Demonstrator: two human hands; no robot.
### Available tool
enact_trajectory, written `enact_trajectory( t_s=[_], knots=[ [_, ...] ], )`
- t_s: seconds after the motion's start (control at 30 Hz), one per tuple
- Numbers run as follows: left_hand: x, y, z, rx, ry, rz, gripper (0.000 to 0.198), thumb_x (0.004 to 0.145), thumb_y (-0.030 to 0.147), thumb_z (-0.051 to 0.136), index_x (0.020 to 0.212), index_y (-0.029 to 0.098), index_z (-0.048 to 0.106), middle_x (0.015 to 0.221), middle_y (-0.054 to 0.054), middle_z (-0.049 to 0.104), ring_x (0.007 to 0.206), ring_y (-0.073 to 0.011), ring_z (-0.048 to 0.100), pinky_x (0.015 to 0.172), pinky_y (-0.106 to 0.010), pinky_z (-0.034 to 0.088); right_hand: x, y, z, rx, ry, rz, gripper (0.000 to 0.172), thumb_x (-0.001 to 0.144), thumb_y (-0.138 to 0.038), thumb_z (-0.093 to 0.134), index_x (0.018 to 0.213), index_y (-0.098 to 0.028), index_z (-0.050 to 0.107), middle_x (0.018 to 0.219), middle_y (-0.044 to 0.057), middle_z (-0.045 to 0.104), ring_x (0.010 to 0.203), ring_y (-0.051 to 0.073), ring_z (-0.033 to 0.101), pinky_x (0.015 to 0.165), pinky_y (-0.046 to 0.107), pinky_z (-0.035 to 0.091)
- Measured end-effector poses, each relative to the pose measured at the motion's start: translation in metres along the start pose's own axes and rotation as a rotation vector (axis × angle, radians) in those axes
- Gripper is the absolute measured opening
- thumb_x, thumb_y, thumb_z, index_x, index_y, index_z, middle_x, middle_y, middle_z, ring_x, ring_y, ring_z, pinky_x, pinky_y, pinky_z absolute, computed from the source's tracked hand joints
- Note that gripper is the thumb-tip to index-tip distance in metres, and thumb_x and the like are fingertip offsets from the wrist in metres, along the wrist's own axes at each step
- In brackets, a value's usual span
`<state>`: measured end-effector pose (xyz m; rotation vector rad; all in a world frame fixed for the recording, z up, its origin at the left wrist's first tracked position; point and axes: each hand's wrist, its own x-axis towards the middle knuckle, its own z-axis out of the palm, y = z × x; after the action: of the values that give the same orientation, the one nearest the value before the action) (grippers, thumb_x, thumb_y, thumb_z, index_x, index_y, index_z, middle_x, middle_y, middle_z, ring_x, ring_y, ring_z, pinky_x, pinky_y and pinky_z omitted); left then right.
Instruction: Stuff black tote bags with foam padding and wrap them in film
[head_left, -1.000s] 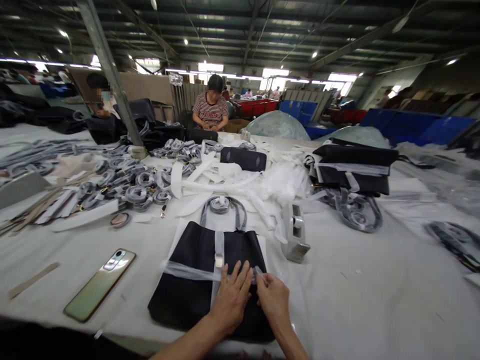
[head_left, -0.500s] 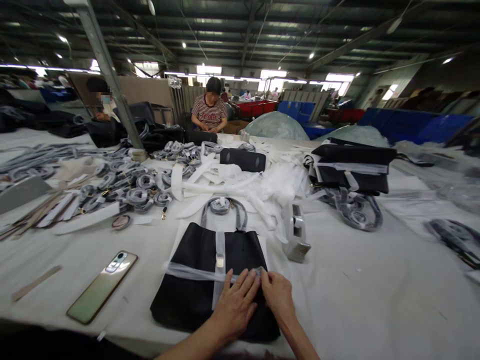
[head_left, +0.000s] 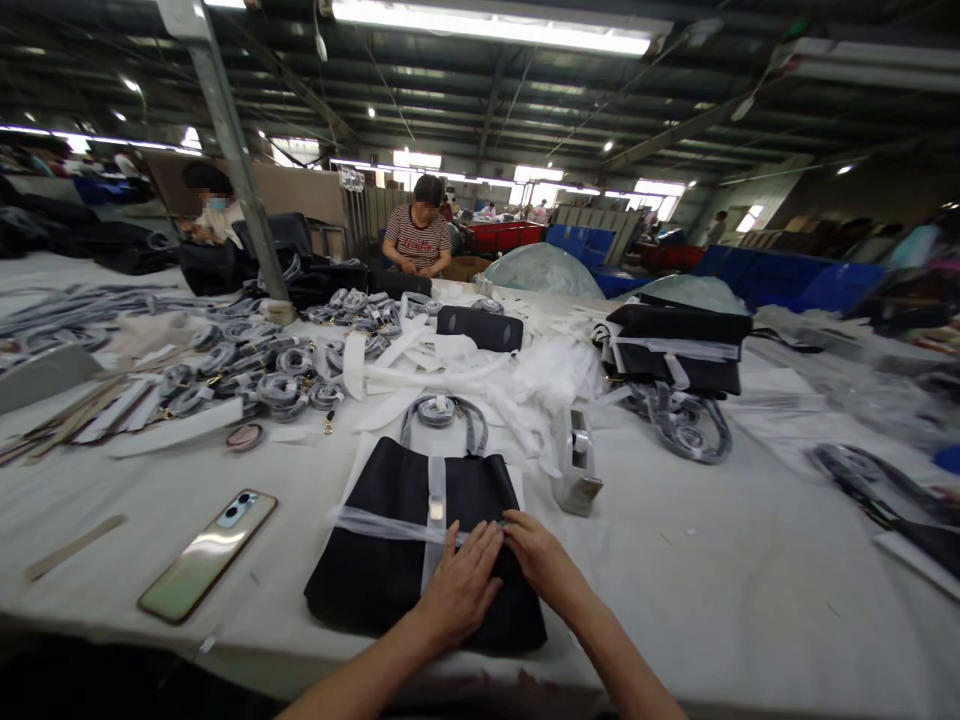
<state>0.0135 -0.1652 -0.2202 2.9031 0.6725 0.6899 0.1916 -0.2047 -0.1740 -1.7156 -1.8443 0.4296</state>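
A black handbag (head_left: 360, 570) lies flat in front of me, its grey-wrapped handle (head_left: 474, 425) pointing away. Across its front runs a translucent wrapping strip (head_left: 375, 524), crossing a vertical strap with a small gold-coloured clasp (head_left: 436, 511). My left hand (head_left: 465, 580) rests flat on the strip and the bag, fingers stretched out. At the bag's right side, my right hand (head_left: 536, 550) has its fingertips pinched together at the strip's right end; whatever is between them is too small to make out. A tape dispenser (head_left: 576, 465) stands just beyond the bag's right corner.
A phone (head_left: 210, 555) and a thin flat strip (head_left: 75, 547) lie to the left. Behind are coiled wrapped straps (head_left: 281, 385), white wrapping scraps (head_left: 559, 370) and a black pouch (head_left: 480, 328). More black bags (head_left: 675, 345) are stacked at right. A co-worker (head_left: 417, 235) is across the table.
My view has tilted up and turned slightly right. Both hands stay at the strip's right end; my right hand's fingers now lie lower and closer to the bag. A person's arm appears at the right edge.
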Motion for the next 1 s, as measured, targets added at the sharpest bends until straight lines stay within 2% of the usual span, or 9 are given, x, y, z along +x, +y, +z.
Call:
enact_trajectory(
  t_s=[0.13,0.3,0.37,0.47,0.53,0.63,0.73,0.87,1.0],
  knots=[
    [-0.011,-0.011,-0.018,0.084,0.086,-0.136,0.068,0.089,0.027,0.046,0.148,0.018,0.013,0.153,-0.013,0.023,0.141,-0.0288,0.02,0.111,-0.053,0.026,0.007,-0.004,-0.003,0.001,0.073,0.047,0.031,0.091,-0.03,0.034,0.085,-0.018,0.062,0.096,0.009,0.065,0.093,0.021,0.061,0.088,0.036,0.047],
    [-0.059,-0.057,-0.042,0.162,0.278,-0.437,0.072,0.09,0.033,0.047,0.147,0.012,0.009,0.152,-0.021,0.021,0.139,-0.0322,0.026,0.106,-0.052,0.035,0.014,-0.008,-0.01,0.01,0.146,0.184,0.046,0.09,-0.051,0.032,0.072,-0.018,0.059,0.071,0.003,0.064,0.07,0.019,0.059,0.067,0.03,0.045],
    [-0.074,-0.071,-0.043,0.163,0.267,-0.444,0.07,0.09,0.035,0.046,0.146,0.01,0.012,0.151,-0.021,0.026,0.136,-0.0306,0.031,0.105,-0.049,0.038,0.018,-0.009,-0.011,0.005,0.176,0.229,0.052,0.088,-0.058,0.031,0.062,-0.019,0.053,0.059,0.001,0.058,0.061,0.017,0.054,0.059,0.028,0.041],
    [-0.082,-0.078,-0.041,0.229,0.218,-0.397,0.061,0.089,0.031,0.046,0.144,0.014,0.024,0.148,-0.017,0.034,0.135,-0.0305,0.033,0.106,-0.048,0.037,0.021,-0.015,-0.01,-0.003,0.225,0.268,0.056,0.088,-0.062,0.028,0.056,-0.02,0.047,0.053,0.001,0.053,0.056,0.017,0.051,0.054,0.028,0.038],
    [-0.081,-0.076,-0.04,0.294,0.177,-0.362,0.056,0.088,0.028,0.048,0.141,0.02,0.033,0.148,-0.013,0.036,0.136,-0.0332,0.031,0.106,-0.051,0.036,0.019,-0.019,-0.01,-0.011,0.25,0.27,0.054,0.089,-0.06,0.029,0.058,-0.021,0.049,0.054,0.001,0.054,0.056,0.018,0.052,0.056,0.029,0.04],
    [-0.074,-0.072,-0.042,0.345,0.135,-0.321,0.05,0.086,0.025,0.05,0.136,0.029,0.043,0.147,-0.007,0.04,0.137,-0.0367,0.027,0.105,-0.055,0.034,0.01,-0.023,-0.01,0.016,0.309,0.111,0.043,0.09,-0.052,0.036,0.071,-0.02,0.059,0.073,0.006,0.063,0.072,0.021,0.06,0.071,0.033,0.048],
    [-0.067,-0.068,-0.041,0.306,0.099,-0.258,0.05,0.086,0.024,0.048,0.135,0.03,0.043,0.144,-0.005,0.044,0.135,-0.0316,0.033,0.106,-0.051,0.033,0.001,-0.026,-0.008,0.094,0.4,-0.017,0.034,0.089,-0.047,0.043,0.085,-0.02,0.064,0.1,0.011,0.066,0.096,0.024,0.062,0.087,0.038,0.049],
    [-0.056,-0.062,-0.034,0.223,0.019,-0.22,0.063,0.079,0.009,0.044,0.139,0.026,0.038,0.142,-0.006,0.046,0.131,-0.0233,0.041,0.107,-0.041,0.032,-0.003,-0.036,-0.005,0.315,0.386,0.3,0.045,0.089,-0.051,0.04,0.112,-0.016,0.056,0.084,0.009,0.069,0.075,0.022,0.068,0.074,0.036,0.056],
    [-0.05,-0.055,-0.031,0.179,-0.032,-0.223,0.075,0.066,0.0,0.043,0.137,0.025,0.042,0.146,-0.006,0.041,0.133,-0.0233,0.038,0.107,-0.04,0.03,0.016,-0.046,-0.001,0.492,0.312,0.578,0.063,0.084,-0.061,0.045,0.124,-0.013,0.045,0.066,0.004,0.067,0.06,0.022,0.068,0.057,0.032,0.057]
  ],
)
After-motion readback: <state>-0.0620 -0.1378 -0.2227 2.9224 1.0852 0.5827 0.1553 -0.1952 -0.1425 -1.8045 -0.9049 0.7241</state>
